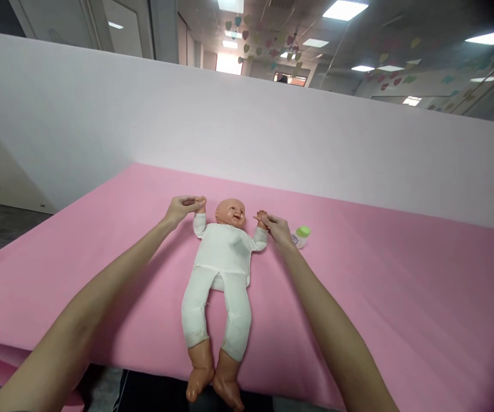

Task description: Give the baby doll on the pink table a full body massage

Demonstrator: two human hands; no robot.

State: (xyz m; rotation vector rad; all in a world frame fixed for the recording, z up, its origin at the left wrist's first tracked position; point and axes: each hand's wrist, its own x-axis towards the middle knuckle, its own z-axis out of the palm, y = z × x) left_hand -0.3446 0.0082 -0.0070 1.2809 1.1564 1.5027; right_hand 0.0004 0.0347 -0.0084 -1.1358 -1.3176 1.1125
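A baby doll [223, 252] with a white cloth body lies on its back, its head toward the wall and its bare feet at the table's near edge. My left hand [183, 208] pinches the doll's hand on the left side, level with its head. On the other side, my right hand [276, 226] has its fingers closed on the doll's other hand. Both doll arms are bent up beside the head. Just beyond my right wrist is a small clear bottle [301, 236] with a green lid, partly covered by that wrist.
Pink cloth [384, 297] covers the table and hangs over its near edge. A white wall panel [238, 131] rises along the back, with glass above it. My dark-trousered legs [156, 392] are beneath the front edge.
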